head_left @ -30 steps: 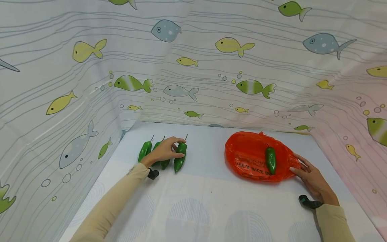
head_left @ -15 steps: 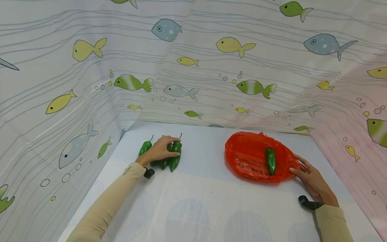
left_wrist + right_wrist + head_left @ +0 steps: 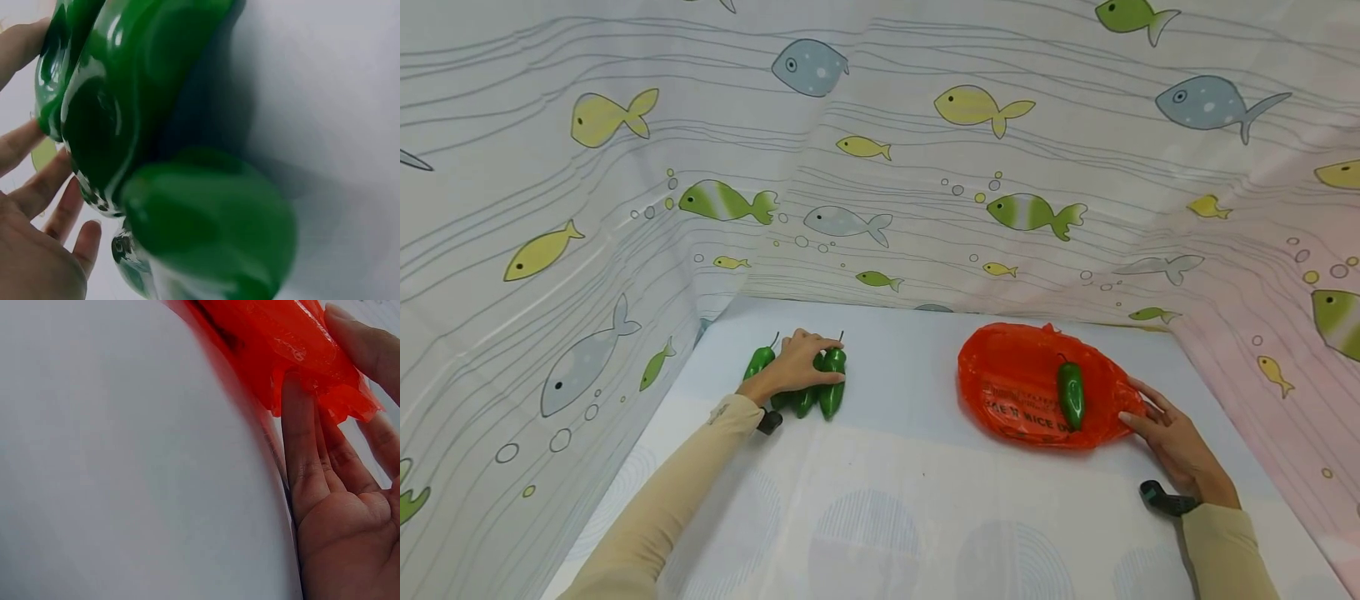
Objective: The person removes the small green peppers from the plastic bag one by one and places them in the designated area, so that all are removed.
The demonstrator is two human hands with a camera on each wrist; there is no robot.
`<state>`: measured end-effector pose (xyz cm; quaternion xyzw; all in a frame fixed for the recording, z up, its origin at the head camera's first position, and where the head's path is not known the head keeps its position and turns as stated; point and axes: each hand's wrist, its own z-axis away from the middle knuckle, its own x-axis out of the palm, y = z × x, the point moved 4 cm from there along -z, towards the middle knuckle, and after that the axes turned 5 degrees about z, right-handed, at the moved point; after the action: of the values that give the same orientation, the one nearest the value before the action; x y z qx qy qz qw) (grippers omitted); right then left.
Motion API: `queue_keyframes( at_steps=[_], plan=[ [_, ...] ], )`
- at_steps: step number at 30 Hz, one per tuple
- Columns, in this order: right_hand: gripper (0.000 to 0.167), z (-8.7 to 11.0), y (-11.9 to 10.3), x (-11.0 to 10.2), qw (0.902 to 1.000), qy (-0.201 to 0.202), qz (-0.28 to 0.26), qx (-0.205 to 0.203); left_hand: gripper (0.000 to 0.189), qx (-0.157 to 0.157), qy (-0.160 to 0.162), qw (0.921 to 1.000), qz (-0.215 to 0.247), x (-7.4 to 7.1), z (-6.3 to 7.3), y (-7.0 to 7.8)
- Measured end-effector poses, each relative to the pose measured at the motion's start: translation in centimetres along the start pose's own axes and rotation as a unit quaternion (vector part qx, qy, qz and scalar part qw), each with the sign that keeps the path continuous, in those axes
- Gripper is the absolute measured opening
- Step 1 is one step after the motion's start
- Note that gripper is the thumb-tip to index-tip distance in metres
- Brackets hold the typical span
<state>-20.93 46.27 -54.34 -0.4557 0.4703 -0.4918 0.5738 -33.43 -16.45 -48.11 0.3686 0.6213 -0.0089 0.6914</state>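
On the left, my left hand (image 3: pixel 793 364) arches over a row of glossy green chili peppers. Its thumb and index finger grip the rightmost pepper (image 3: pixel 832 390), which lies close beside two others partly hidden under the hand. The leftmost pepper (image 3: pixel 760 361) shows beyond the knuckles. Up close in the left wrist view, fingers touch the side of the bunched peppers (image 3: pixel 212 219). On the right, my right hand (image 3: pixel 1176 442) pinches the gathered end of a red plastic bag (image 3: pixel 1011 371), thumb above and fingers beneath. One green pepper (image 3: pixel 1072 396) lies on the bag.
A pale table (image 3: pixel 917 467) with faint circle patterns spreads under everything. Fish-printed sheeting (image 3: pixel 910 192) rises behind it and on both sides. Dark wrist cameras sit at each wrist, the right one (image 3: pixel 1165 498) more visible.
My left hand has shifted left with the rightmost pepper, bringing it up against the neighbouring peppers. My right hand and the red bag stay in place.
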Motion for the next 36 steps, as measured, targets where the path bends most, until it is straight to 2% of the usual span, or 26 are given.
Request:
queue_keyframes(
  at_steps=[10, 15, 19, 28, 36],
  plan=[
    [0.074, -0.1, 0.1, 0.0, 0.9999, 0.008, -0.002, 0.011, 0.064, -0.013, -0.020, 0.9997, 0.003, 0.2, -0.2, 0.1],
    [0.074, -0.1, 0.0, -0.1, 0.9999, 0.001, -0.017, 0.000, 0.065, -0.009, -0.012, 0.9999, 0.003, 0.1, -0.5, 0.3],
    [0.074, -0.1, 0.0, -0.1, 0.9995, -0.012, -0.025, -0.013, 0.064, 0.007, -0.002, 0.9999, 0.009, 0.1, -1.1, 0.7],
    [0.073, -0.2, 0.0, -0.1, 0.9996, -0.013, -0.020, -0.017, 0.056, 0.051, 0.014, 0.9972, 0.053, -0.1, -3.1, 3.4],
    [0.074, 0.0, -0.1, -0.1, 0.9999, -0.006, -0.012, -0.006, 0.051, 0.081, 0.014, 0.9906, 0.110, 0.8, -5.4, 6.7]
  ],
)
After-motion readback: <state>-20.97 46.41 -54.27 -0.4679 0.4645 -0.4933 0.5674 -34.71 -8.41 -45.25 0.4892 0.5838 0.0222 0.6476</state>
